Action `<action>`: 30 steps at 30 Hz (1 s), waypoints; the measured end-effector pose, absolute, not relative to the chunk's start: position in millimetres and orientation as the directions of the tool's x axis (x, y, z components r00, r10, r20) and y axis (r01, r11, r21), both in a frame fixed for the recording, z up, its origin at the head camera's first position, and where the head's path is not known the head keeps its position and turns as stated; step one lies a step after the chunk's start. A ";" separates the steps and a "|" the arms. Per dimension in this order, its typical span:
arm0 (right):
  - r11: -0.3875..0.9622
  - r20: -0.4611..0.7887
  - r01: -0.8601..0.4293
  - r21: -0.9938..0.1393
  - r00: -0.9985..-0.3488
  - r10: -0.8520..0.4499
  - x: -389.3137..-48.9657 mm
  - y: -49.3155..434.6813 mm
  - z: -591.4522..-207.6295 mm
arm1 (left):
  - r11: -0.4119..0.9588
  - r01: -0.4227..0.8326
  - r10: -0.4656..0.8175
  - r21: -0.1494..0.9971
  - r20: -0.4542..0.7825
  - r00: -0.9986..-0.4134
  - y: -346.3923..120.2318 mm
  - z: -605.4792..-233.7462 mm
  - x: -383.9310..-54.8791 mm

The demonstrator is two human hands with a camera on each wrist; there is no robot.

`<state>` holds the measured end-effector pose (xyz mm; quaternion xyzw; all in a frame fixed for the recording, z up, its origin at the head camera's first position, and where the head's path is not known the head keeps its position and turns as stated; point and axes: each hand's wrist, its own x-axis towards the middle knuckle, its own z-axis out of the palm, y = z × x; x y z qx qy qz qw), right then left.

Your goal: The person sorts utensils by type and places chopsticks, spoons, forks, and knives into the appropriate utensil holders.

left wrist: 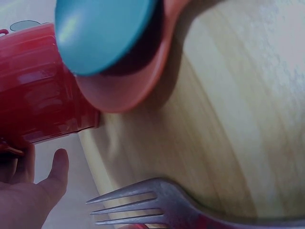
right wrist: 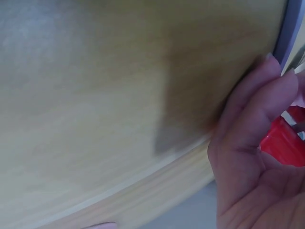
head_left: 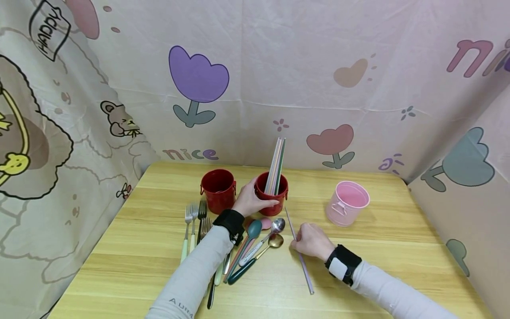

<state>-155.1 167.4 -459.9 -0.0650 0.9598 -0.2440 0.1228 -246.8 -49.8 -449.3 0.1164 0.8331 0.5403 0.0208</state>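
My left hand (head_left: pixel 253 200) holds a small red bucket (head_left: pixel 272 210) from its left side, thumb stretched across the front. Several pale and green straws (head_left: pixel 275 168) stand in that bucket, leaning slightly right. In the left wrist view the bucket's ribbed wall (left wrist: pixel 33 90) is close to the left hand (left wrist: pixel 28 195). A single purple straw (head_left: pixel 306 274) lies slanting at the right of the spoons, and my right hand (head_left: pixel 312 240) pinches it near its middle. The right wrist view has the right hand's fingertips (right wrist: pixel 271 67) at the purple straw (right wrist: pixel 289 33).
Another red bucket (head_left: pixel 220 202) stands left of the held one, and a pink bucket (head_left: pixel 341 213) stands at the right. Forks (head_left: pixel 188 216) and several spoons (head_left: pixel 254 229) lie around and under my left forearm. A printed cloth (head_left: pixel 271 79) hangs behind the wooden table (head_left: pixel 151 221).
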 end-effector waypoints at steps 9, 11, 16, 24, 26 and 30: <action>0.877 -0.195 -0.088 -0.473 -0.960 -0.202 -156.7 167.1 -460.1 | 0.386 0.169 0.217 0.907 0.088 -0.972 -49.6 -449.1 -247.0; 0.877 -0.189 -0.092 -0.472 -0.961 -0.202 -156.6 167.5 -460.3 | 0.386 0.168 0.217 0.907 0.087 -0.972 -49.6 -449.3 -246.9; 0.880 -0.182 -0.087 -0.466 -0.964 -0.192 -155.9 169.6 -460.6 | 0.387 0.164 0.217 0.907 0.084 -0.973 -50.0 -451.3 -248.0; 0.899 -0.205 -0.071 -0.431 -0.963 -0.174 -157.0 173.1 -459.3 | 0.386 0.159 0.217 0.909 0.078 -0.973 -51.0 -452.5 -249.5; 0.902 -0.203 -0.071 -0.426 -0.964 -0.172 -157.0 173.3 -458.5 | 0.387 0.159 0.216 0.908 0.078 -0.973 -50.8 -451.8 -249.1; 0.902 -0.232 -0.044 -0.430 -0.960 -0.157 -158.0 173.6 -457.8 | 0.387 0.158 0.215 0.908 0.078 -0.974 -49.9 -450.6 -248.0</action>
